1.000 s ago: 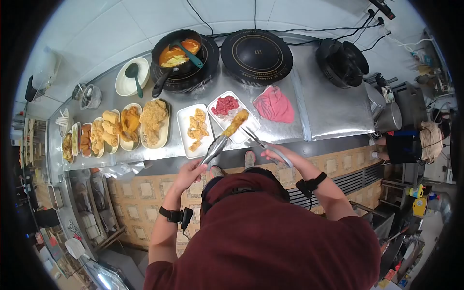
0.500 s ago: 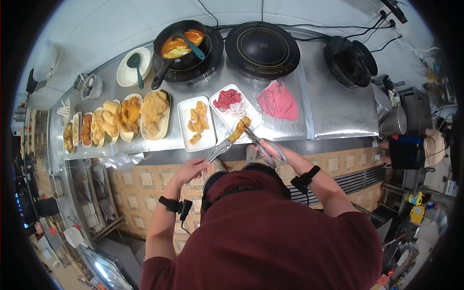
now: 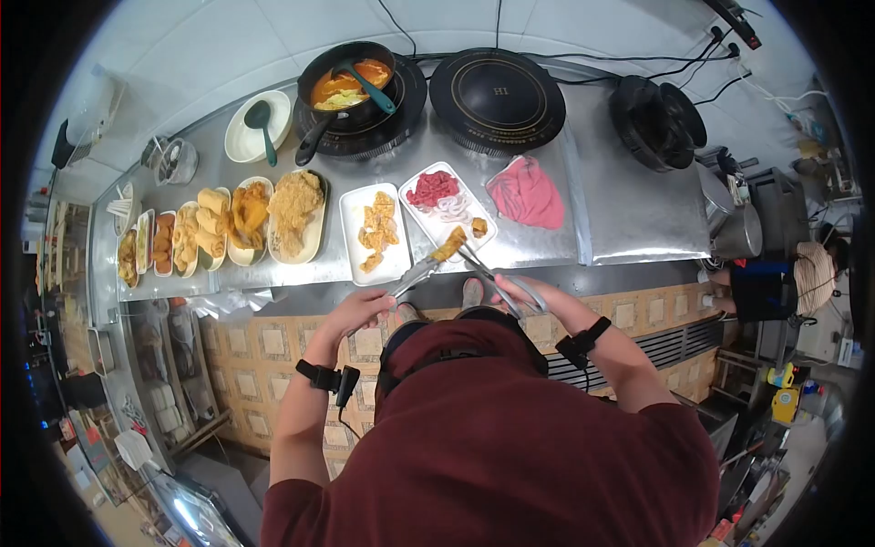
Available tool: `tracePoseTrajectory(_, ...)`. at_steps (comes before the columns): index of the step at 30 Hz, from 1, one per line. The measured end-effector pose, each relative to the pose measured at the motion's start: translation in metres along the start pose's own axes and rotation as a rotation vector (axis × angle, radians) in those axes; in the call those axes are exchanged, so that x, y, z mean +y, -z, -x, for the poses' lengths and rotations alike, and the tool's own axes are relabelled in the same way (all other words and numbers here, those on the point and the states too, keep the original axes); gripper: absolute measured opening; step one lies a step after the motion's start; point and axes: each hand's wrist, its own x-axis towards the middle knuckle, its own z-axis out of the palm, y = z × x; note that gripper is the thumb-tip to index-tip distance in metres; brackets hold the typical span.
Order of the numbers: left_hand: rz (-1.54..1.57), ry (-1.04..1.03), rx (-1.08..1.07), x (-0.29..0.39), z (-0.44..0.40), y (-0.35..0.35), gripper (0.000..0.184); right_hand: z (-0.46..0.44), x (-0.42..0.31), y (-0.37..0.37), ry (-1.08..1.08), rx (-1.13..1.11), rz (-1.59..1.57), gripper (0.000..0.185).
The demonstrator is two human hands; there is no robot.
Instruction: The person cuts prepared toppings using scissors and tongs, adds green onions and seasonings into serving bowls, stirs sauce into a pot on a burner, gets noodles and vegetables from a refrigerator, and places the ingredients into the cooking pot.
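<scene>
1. Fried piece [image 3: 449, 244], gripped by metal tongs [image 3: 419, 272], is held at the near edge of a white tray [image 3: 433, 226] on the long steel counter [image 3: 638, 214].
2. Two black round cooktops, one bare cooktop [image 3: 498, 96] and one bearing a frying pan [image 3: 365, 115] of orange-red sauce, line the counter's wall side.
3. The white tray carries red meat [image 3: 433, 189] and pale strips [image 3: 450, 210]; its neighbor, a second tray [image 3: 350, 217], holds golden chunks [image 3: 378, 230]. A pink cloth [image 3: 526, 193] lies just to the right.
4. The left hand [image 3: 363, 310] has its fingers closed around the tongs; the right hand [image 3: 518, 292] grips scissors [image 3: 482, 268], tips beside the fried piece. From where I stand, I cannot tell whether they touch it.
5. Smallest in view here, a cut chunk [image 3: 478, 227] rests in the white tray's right corner.
</scene>
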Motion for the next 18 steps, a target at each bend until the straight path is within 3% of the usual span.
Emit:
tracePoseTrajectory(8, -0.041, -0.006, -0.009, 0.01, -0.015, 0.001, 0.032, 0.004, -0.026, -0.015, -0.019, 0.119, 0.082, 0.065)
tracePoseTrajectory(11, -0.029, -0.012, 0.014, 0.014, -0.019, 0.004, 0.033, 0.01, -0.024, -0.01, -0.078, 0.002, -0.157, 0.065)
tracePoseTrajectory(14, -0.064, -0.037, 0.001, 0.022, -0.021, 0.003, 0.031, -0.003, -0.002, -0.01, 0.07, -0.006, -0.154, 0.067)
tracePoseTrajectory(18, -0.09, -0.043, -0.024, 0.029, -0.026, -0.005, 0.031, -0.002, -0.029, -0.011, 0.006, 0.049, 0.034, 0.068)
